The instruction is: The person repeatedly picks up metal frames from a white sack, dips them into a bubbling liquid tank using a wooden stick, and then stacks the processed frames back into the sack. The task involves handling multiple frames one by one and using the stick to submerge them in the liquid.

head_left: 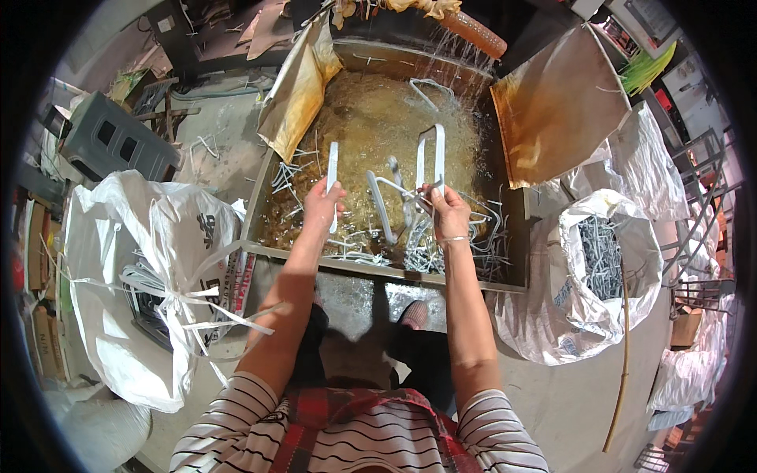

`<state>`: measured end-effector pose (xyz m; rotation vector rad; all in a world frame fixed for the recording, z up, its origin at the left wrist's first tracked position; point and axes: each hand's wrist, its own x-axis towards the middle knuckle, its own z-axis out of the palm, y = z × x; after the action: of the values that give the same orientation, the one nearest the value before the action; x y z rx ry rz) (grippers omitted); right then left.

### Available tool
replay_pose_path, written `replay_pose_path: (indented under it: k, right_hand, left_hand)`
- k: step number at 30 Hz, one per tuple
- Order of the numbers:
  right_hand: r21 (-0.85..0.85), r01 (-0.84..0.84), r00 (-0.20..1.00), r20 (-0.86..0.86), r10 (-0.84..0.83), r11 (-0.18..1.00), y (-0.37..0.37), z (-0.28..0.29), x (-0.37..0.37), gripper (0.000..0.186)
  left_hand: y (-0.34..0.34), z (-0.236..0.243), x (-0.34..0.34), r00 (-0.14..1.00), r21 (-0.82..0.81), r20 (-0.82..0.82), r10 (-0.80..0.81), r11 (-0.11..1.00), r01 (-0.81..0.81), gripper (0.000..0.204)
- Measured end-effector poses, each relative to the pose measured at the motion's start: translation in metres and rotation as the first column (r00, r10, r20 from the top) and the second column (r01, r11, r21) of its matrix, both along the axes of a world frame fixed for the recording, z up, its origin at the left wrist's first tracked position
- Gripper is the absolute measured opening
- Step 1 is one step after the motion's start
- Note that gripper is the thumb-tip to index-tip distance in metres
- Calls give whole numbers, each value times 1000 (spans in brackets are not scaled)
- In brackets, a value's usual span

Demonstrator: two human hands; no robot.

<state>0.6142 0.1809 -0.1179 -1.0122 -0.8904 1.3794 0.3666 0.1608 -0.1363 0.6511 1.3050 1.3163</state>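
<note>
Over the tank's near half, my left hand (pixel 321 206) is closed on a pale flat metal strip (pixel 332 164) that stands nearly upright between thumb and fingers. My right hand (pixel 450 214) pinches a bent light-grey metal bracket (pixel 421 162), its looped end pointing away from me. Just left of that hand is an angled metal piece (pixel 378 206), with another rounded grey piece beside it; whether my fingers hold these too, I cannot tell. Brownish water (pixel 371 102) churns below. Thin bent metal pieces (pixel 426 256) pile up along the tank's near right corner.
The tank's near rim (pixel 378 272) crosses in front of my feet. A perforated pipe (pixel 477 35) pours water at the far right. Stained sheets (pixel 560 110) flank the tank. Open white sacks stand left (pixel 118 315) and right (pixel 544 315), and a thin stick (pixel 623 370) leans at the right sack.
</note>
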Motion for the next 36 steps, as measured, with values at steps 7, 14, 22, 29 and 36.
replay_pose_path:
  k: [7, 14, 22, 29, 36]
  right_hand:
    - [154, -103, 860, -482, 166, 983, -41, 48, 11, 23]
    - [173, -137, 744, -632, 217, 975, -59, 27, 21, 20]
    - [128, -200, 646, -728, 229, 971, -48, 12, 17, 23]
    - [-48, -177, 854, -505, 129, 983, -37, 1, 21, 36]
    - [-20, 155, 860, 495, -124, 988, -29, -29, 8, 33]
  left_hand:
    - [-18, 16, 23, 982, 143, 7, -191, 972, 188, 62]
    - [-21, 38, 35, 890, 214, 86, -449, 880, 423, 51]
    - [-12, 31, 41, 864, 241, 175, -472, 872, 427, 38]
    - [-7, 35, 40, 839, 143, 156, -522, 852, 504, 41]
    - [-20, 50, 55, 746, 207, 466, -476, 878, 431, 25]
